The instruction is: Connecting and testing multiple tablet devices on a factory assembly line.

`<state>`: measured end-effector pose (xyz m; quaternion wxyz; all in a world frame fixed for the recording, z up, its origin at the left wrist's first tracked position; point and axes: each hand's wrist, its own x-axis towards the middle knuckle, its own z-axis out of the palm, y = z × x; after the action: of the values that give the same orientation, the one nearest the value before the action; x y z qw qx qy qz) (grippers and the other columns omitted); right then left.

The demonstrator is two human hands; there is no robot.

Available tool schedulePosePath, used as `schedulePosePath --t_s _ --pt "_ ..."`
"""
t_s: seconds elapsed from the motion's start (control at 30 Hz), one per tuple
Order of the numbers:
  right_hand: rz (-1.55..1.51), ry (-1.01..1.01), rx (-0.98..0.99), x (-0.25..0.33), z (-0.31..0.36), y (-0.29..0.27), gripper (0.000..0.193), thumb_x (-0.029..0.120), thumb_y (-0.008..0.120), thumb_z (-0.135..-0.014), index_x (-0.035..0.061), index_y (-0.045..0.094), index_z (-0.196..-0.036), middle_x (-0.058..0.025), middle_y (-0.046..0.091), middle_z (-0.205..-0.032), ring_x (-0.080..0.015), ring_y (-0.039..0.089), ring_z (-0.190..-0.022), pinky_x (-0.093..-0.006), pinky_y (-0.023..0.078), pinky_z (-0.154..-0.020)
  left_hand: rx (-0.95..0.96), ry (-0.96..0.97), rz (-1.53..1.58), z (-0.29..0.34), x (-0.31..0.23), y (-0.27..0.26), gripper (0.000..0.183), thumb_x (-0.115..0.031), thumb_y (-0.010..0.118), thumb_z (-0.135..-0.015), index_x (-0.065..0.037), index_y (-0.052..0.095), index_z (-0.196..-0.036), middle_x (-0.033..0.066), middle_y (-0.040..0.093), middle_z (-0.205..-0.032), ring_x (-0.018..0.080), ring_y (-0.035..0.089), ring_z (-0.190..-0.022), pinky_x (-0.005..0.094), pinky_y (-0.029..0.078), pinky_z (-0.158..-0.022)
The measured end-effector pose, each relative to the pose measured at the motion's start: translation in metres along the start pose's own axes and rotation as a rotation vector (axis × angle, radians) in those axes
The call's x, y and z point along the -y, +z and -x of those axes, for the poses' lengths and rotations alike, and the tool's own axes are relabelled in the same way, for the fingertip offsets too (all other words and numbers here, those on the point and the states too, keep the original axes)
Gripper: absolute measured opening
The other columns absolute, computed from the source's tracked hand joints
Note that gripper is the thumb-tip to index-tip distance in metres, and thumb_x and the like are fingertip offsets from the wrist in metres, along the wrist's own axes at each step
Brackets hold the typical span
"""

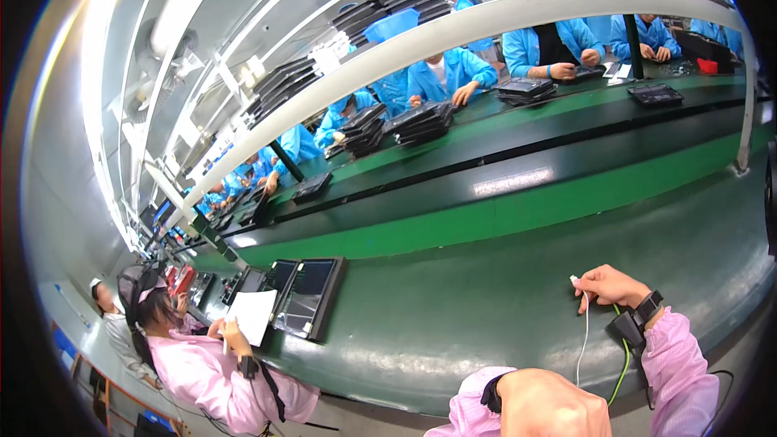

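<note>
Our right grip (613, 286) pinches the plug (574, 279) of a white cable (585, 332) over the green bench (453, 307); its length drops toward our left grip (552, 406), whose closure we cannot tell.

Tray (330, 298) on bench (453, 316), left of cable (585, 332); conveyor (453, 154) behind.
</note>
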<state>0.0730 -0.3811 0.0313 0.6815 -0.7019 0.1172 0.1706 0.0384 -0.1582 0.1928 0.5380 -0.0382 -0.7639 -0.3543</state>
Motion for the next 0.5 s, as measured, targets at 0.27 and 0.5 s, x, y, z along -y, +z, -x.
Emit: schedulePosePath --t_s 0.27,0.5 --pt "0.0 0.007 -0.003 0.001 -0.001 0.0 0.026 0.023 0.054 -0.096 -0.0013 0.059 -0.088 -0.0137 0.068 -0.07 -0.0142 0.068 -0.067 -0.0185 0.028 -0.038 -0.026 0.08 -0.143 0.004 -0.002 0.007 0.049 -0.046 0.066 -0.084 -0.005 0.05 -0.063 0.0068 0.039 -0.055 0.0268 0.044 -0.048 0.037 0.035 -0.049" --pt "-0.011 0.014 -0.009 -0.001 -0.002 -0.001 0.026 0.023 0.054 -0.096 -0.0014 0.058 -0.088 -0.0163 0.068 -0.071 -0.0129 0.065 -0.061 -0.0191 0.026 -0.037 -0.038 0.032 -0.081 0.003 -0.01 0.01 0.05 -0.047 0.069 -0.082 -0.01 0.045 -0.058 0.0035 0.037 -0.052 0.0249 0.041 -0.045 0.036 0.033 -0.048"
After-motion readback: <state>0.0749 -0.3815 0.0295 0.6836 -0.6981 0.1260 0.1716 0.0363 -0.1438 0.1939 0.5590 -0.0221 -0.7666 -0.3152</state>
